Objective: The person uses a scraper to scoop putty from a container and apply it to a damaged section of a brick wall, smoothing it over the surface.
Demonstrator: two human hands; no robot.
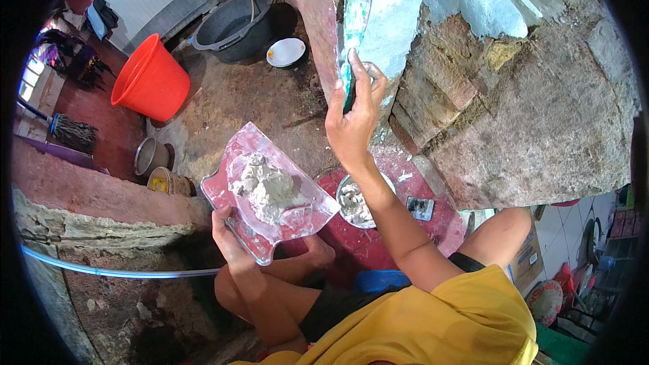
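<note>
My left hand (230, 243) grips the near left edge of a flat pink board (314, 208), its surface smeared white. A soft heap of grey-white paste (268, 187) lies on the board. My right hand (357, 106) is raised ahead, its fingers around the handle of a putty knife (356, 17). The blade, smeared white and green, lies over the freshly coated white wall face (395, 15), beside its pink edge; whether it touches the wall I cannot tell. Partly behind my right forearm, a round bowl (354, 203) of lumpy paste sits on the red floor.
A small flat plate with paste (420, 208) lies right of the bowl. Rough broken masonry (532, 126) rises at the right. Further left are a red bucket (152, 78), a black basin (233, 30), a white dish (285, 52) and small tubs (170, 181). A hose (127, 272) crosses the lower left.
</note>
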